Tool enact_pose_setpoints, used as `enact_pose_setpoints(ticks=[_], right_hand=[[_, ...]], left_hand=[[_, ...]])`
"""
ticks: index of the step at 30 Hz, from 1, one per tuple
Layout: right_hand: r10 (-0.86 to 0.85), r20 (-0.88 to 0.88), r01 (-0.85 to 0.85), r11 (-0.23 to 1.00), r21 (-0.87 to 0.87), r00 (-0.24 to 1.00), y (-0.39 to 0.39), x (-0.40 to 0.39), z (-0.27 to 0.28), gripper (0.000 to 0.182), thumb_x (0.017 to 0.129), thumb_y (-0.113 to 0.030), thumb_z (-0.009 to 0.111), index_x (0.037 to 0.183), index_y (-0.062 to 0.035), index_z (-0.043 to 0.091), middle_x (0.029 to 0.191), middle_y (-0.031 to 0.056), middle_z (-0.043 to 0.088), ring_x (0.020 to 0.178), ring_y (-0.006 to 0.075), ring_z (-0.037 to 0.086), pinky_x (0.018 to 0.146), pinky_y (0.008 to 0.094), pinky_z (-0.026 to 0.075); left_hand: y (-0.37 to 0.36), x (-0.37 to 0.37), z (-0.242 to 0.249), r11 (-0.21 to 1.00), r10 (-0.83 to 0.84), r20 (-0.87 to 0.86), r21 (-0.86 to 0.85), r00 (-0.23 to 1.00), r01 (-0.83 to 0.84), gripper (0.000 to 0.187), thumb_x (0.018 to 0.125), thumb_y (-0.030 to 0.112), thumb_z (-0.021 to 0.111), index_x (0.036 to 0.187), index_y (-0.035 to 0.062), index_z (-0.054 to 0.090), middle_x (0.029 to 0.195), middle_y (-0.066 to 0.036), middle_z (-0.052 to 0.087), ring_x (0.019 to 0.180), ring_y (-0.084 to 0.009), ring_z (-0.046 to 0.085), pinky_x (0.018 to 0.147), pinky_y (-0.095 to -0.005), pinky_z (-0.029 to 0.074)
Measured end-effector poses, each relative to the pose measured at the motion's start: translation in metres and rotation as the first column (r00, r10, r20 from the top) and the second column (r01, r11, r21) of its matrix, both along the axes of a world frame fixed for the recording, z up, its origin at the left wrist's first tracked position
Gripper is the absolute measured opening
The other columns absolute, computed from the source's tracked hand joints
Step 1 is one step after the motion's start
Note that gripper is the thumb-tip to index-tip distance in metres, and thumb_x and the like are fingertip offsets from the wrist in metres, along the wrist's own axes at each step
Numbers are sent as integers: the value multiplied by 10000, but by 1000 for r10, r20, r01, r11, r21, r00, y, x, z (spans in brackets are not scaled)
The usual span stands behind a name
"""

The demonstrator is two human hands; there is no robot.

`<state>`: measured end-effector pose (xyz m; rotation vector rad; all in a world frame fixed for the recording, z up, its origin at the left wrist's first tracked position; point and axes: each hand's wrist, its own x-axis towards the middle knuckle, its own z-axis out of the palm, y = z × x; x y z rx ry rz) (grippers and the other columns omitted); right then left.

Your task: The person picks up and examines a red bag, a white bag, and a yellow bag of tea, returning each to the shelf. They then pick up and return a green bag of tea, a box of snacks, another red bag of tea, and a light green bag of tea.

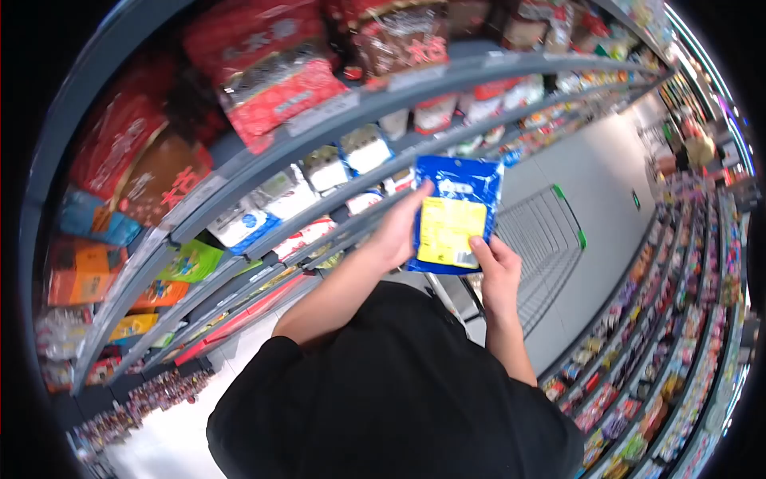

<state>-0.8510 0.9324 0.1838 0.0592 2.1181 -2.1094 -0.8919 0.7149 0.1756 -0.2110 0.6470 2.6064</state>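
Note:
A blue plastic food packet [455, 172] with a yellow printed label is held upright in front of my chest, label side towards me. My left hand [401, 226] grips its left edge, thumb on the front. My right hand [499, 271] holds the lower right corner, thumb resting on the label near the barcode. The fingers behind the packet are hidden. Small print on the label is too blurred to read. Just beyond my right hand stands a wire shopping cart [550, 247] with green corner pieces.
Tall shelving [383, 96] curves along my left, stocked with red bags [271, 80], brown bags [159, 184] and white-and-blue packets [247, 219]. Another long shelf [670, 359] of packaged goods lines the right. A pale tiled aisle floor [598, 176] runs between them.

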Motion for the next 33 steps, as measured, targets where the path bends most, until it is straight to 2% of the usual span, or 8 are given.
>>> enact_pose_setpoints(ticks=[3,5,9,11,19,22,27,33], right_hand=[[-147,-169,159,986,59,975,-20,-12,2,229,1063,-120,715,1152,81,778,1005,56,778,928,85,677,805,264,541],[22,-445,220,847,484,895,-31,-15,5,202,1036,-102,725,1184,20,789,980,88,775,849,148,714,767,282,549],[394,-649,184,748,638,651,-85,-6,-18,246,975,-94,746,1216,-53,774,1268,179,753,1062,336,768,863,393,616],[437,-633,59,793,606,639,-98,-6,-28,290,959,-90,761,1246,-47,754,1297,183,732,1027,316,763,847,394,612],[207,-571,-20,948,317,794,-160,-100,-41,660,940,-104,804,1511,40,505,1359,190,616,829,177,672,802,329,560],[369,-200,-379,925,-12,908,-201,-144,-51,596,952,-155,817,1443,66,563,1258,180,705,811,160,706,745,316,584],[345,-193,-325,937,130,918,-245,-177,-100,431,979,-183,814,1297,71,673,1181,175,754,877,171,738,701,303,658],[389,-297,-228,859,459,872,-251,-153,-91,488,979,-227,796,1342,68,660,1176,193,771,895,291,776,810,417,621]], left_hand=[[-6,2,-30,667,146,-260,-687,954,-289,692,1092,487,632,1520,-47,530,1428,-160,675,1301,-241,650,1100,-403,512],[-10,14,-30,754,91,-192,-628,977,-194,786,1069,523,653,1569,-54,466,1500,-174,610,1329,-262,629,1113,-422,504],[-6,23,-25,798,19,-352,-559,936,-226,544,1071,302,707,1499,-5,570,1334,-109,704,1216,-193,682,974,-362,563],[-18,23,-12,750,295,-173,-567,940,-340,369,1049,220,731,1343,-1,697,1175,-71,767,1064,-152,712,892,-336,568],[-116,-4,-38,445,305,-512,-669,803,-596,306,1066,243,735,1245,-1,780,1117,-62,819,990,-108,706,905,-332,562],[-155,-20,-46,352,253,-534,-726,807,-591,353,1051,232,760,1321,5,742,1222,-82,781,1092,-155,699,987,-354,549],[-200,-52,-91,-7,556,-581,-719,595,-695,497,1027,215,761,1467,26,629,1454,-124,672,1317,-256,622,1133,-388,474],[-245,-39,-114,-525,266,-622,-734,736,-430,493,1012,339,719,1425,74,676,1377,-160,721,1312,-338,649,1150,-448,474]])
